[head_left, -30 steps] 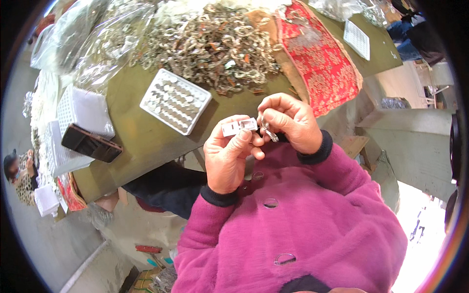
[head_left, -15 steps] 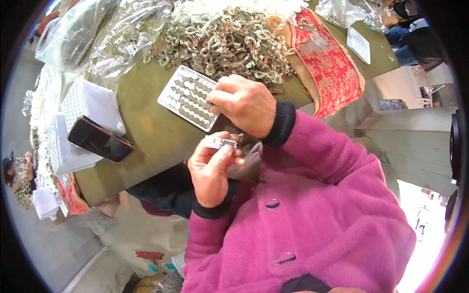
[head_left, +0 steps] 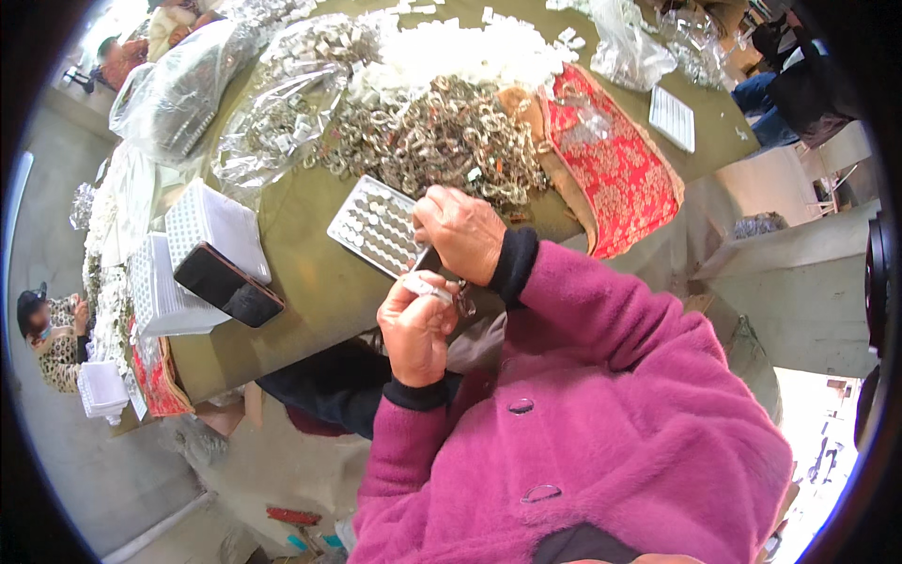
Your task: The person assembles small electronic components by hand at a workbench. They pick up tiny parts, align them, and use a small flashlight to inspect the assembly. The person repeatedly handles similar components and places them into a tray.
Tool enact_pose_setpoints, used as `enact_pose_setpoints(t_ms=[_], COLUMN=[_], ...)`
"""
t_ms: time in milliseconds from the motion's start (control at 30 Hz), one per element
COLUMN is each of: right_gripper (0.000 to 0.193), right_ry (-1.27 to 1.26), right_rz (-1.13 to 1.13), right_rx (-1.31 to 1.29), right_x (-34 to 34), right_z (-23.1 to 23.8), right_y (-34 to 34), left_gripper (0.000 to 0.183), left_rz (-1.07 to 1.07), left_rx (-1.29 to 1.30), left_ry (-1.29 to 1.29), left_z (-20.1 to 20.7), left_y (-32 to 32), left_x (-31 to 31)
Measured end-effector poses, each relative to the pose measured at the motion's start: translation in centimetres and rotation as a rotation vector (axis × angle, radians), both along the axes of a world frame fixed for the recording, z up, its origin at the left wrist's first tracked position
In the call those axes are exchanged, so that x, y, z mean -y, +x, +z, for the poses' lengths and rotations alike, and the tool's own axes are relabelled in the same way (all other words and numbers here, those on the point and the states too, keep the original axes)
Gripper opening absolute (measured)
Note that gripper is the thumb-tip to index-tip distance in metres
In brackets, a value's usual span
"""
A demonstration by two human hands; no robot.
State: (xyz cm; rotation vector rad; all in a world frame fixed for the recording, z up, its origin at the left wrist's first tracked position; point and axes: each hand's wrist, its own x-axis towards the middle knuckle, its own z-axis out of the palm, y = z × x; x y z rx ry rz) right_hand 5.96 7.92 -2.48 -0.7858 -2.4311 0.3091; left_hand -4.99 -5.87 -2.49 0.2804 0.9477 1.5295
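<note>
My left hand (head_left: 413, 336) is closed, pinching a small white plastic piece (head_left: 428, 289) between thumb and fingers. Just above it, my right hand (head_left: 462, 235) bends over the right edge of a shallow white tray (head_left: 345, 246). Its fingers are pressed together; whatever they may hold is hidden. Rows of small round silvery discs (head_left: 381, 226) lie in the tray, and its right end is covered by my right hand. Something small and shiny (head_left: 464, 299) shows beside my left fingertips, too unclear to name.
Beyond the tray lies a heap of coiled wires (head_left: 423, 136), with white pieces (head_left: 470, 52) behind. Stacked white trays (head_left: 225, 230) and a dark phone (head_left: 228, 284) are at left. Red patterned cloth (head_left: 611, 169) and another tray (head_left: 672, 120) lie right. Clear bags (head_left: 178, 94) stand far left.
The view has shifted, so the table sits lower in it. My left hand has turned, and its fingers now cover more of the white piece. My right hand remains at the tray's right edge.
</note>
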Motion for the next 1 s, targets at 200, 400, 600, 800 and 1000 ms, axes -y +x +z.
enact_pose_setpoints(t_ms=[200,400,600,800,1000], right_gripper=[0.017,0.018,0.026,0.020,0.021], right_ry=[-0.073,-0.113,-0.262,-0.465,-0.194], right_rz=[0.050,0.087,0.010,-0.084,-0.081], right_rx=[-0.436,-0.435,-0.502,-0.585,-0.493], right_x=[0.9,4.6,5.3,5.6,5.7], right_z=[1.6,2.0,1.7,2.5,2.9], right_y=[6.3,14.5,17.5,18.1,16.5], left_gripper=[0.028,0.035,0.033,0.027,0.027], left_rz=[-0.107,-0.301,-0.443,-0.413,-0.337], left_rx=[0.019,-0.108,-0.205,-0.175,-0.228], left_ry=[0.011,0.095,0.157,0.151,0.183], left_z=[1.1,1.5,2.0,1.8,1.0], left_y=[3.0,7.5,10.0,10.1,9.1], left_x=[-1.0,-2.7,-4.2,-3.9,-3.5])
